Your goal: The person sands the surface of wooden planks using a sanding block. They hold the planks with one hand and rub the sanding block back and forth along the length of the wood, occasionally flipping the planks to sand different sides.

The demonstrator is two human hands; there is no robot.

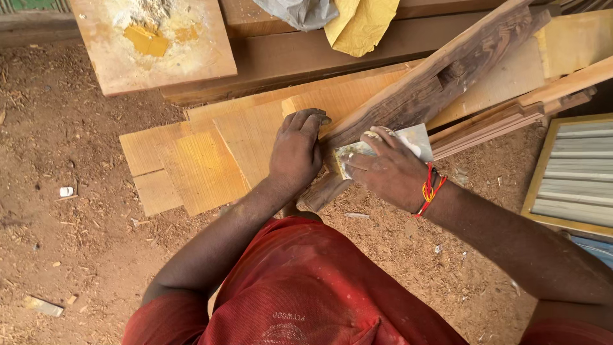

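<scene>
Left hand (297, 152) flat, fingers together, pressing down on rough dark wooden beam (421, 96) lying slantwise over pale plywood sheets (211, 160) on sawdust floor (70, 191). Right hand (389, 171) clamped on sandpaper sheet (415, 139), held against beam's near end.

A rough woodworking shop, worked right on the ground. The dirt floor (76, 211) is thick with sawdust and chips, and planks (204, 160), a weathered beam (440, 83) and thin strips (498, 124) lie stacked loose. A board (191, 57) smeared with yellow filler and a sheet of sandpaper (361, 25) sit close by.
</scene>
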